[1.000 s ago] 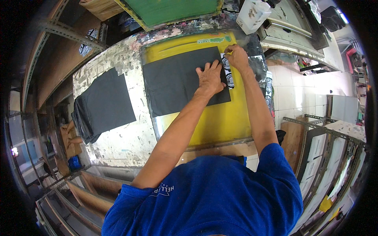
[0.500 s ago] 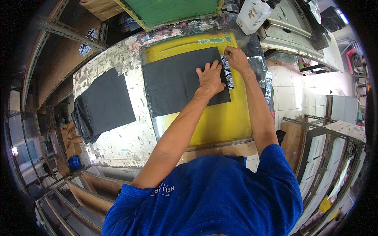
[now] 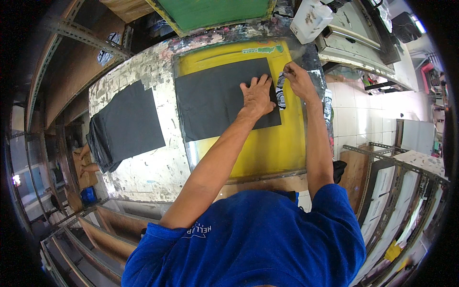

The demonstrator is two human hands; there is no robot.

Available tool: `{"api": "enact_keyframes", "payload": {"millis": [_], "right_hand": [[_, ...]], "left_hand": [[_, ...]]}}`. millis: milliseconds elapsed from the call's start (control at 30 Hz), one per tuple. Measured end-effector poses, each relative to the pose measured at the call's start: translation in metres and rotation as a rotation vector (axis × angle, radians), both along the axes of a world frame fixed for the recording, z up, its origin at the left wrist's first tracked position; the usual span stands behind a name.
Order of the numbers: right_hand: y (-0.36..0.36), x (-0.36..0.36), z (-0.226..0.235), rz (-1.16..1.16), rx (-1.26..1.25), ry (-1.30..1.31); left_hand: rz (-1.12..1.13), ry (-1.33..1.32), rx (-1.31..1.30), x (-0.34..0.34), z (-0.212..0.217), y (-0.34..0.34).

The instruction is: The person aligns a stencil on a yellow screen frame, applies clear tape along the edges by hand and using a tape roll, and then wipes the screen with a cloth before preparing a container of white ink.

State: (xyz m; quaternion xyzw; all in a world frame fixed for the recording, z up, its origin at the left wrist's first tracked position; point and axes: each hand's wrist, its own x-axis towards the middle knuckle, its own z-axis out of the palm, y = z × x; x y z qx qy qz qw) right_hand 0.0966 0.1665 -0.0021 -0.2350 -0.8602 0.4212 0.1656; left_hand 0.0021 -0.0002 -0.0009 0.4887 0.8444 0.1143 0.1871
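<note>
So the left hand is planted on a black sheet, fingers spread and slightly bent, not gripping anything, just resting over the sheet's right-hand end. The right hand is the busy one: thumb and fingertips are pinched together on the upper end of a black-and-white patterned strip. That strip sits just right of the black sheet's edge. A bit of yellow shows between them near the top, but down low they get so close I can't tell if they touch.

The black sheet lies flat over a yellow framed screen, with yellow showing above, below and to the right of it. Little green markings sit up at the screen's top right corner. All of it's on a white table, pretty beat up with paint stains. More black sheets are lying on the left side, well apart from the hands, bunched up at their left end. Up past the far edge there's a green framed panel, plus a grubby white container off to its right.
</note>
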Motion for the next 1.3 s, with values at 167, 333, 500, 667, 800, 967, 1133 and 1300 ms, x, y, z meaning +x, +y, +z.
{"api": "enact_keyframes", "payload": {"millis": [167, 333, 500, 667, 800, 967, 1133, 1300], "right_hand": [[-0.001, 0.003, -0.005, -0.046, -0.051, 0.060], [0.010, -0.020, -0.018, -0.003, 0.054, 0.040], [0.015, -0.031, -0.031, -0.002, 0.055, -0.023], [0.017, -0.036, -0.042, -0.008, 0.238, -0.019], [0.014, -0.039, -0.043, -0.006, 0.289, -0.064], [0.013, -0.039, -0.045, -0.015, 0.299, -0.037], [0.016, -0.040, -0.047, -0.015, 0.311, -0.074], [0.017, -0.041, -0.048, -0.012, 0.304, -0.075]], "left_hand": [[0.005, -0.013, 0.025, 0.000, 0.000, -0.001], [0.002, -0.003, 0.008, 0.000, 0.002, 0.001], [0.000, -0.004, -0.010, 0.000, 0.001, 0.002], [0.000, -0.010, -0.004, 0.000, -0.001, 0.001], [0.000, -0.016, -0.014, -0.001, 0.000, 0.001], [0.005, -0.017, -0.022, 0.000, 0.002, 0.002], [0.001, -0.007, -0.027, -0.001, 0.001, 0.003], [-0.003, -0.002, -0.031, -0.001, 0.001, 0.002]]}}
